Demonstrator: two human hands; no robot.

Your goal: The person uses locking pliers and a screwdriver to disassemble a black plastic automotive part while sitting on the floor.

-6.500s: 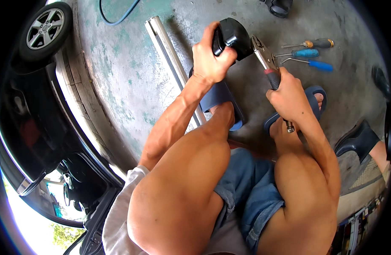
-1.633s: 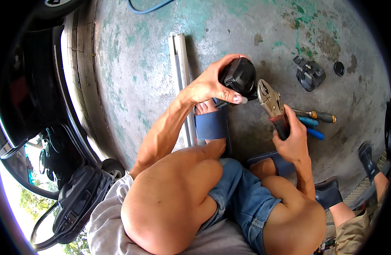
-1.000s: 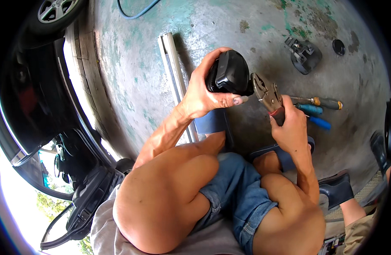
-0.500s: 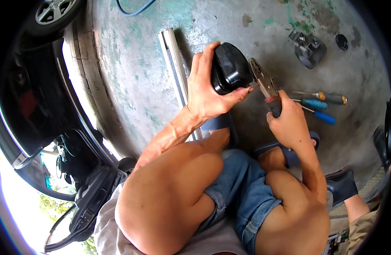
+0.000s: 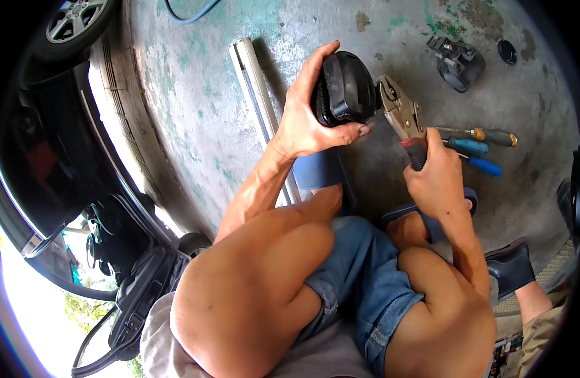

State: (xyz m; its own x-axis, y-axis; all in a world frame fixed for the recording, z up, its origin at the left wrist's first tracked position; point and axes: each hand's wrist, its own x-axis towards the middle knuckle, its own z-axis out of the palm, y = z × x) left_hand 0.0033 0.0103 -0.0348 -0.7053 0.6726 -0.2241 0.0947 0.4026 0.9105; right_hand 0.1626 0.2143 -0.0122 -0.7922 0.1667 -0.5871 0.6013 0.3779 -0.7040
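Note:
Gripped between the spread thumb and fingers of my left hand (image 5: 306, 116) is a rounded black plastic housing (image 5: 350, 88), raised above the floor. My right hand (image 5: 438, 176) is wrapped round the dark red and black handles of locking pliers (image 5: 403, 110). The metal jaws of the pliers point up and sit close beside the housing's right side; whether they bite on a part of it I cannot tell. A similar black part with brackets (image 5: 457, 63) lies on the floor at the far right, with a small round black cap (image 5: 506, 52) beside it.
Right of my right hand lie an orange-and-black screwdriver (image 5: 494, 137) and blue-handled screwdrivers (image 5: 482, 166). A long metal rail (image 5: 252, 82) rests on the floor behind my left arm. A black car (image 5: 57, 157) stands at left; another person's shoe (image 5: 511, 268) is at lower right.
My left hand and the black housing have risen slightly and tilted. The pliers have shifted a little to the right, with their jaws still near the housing.

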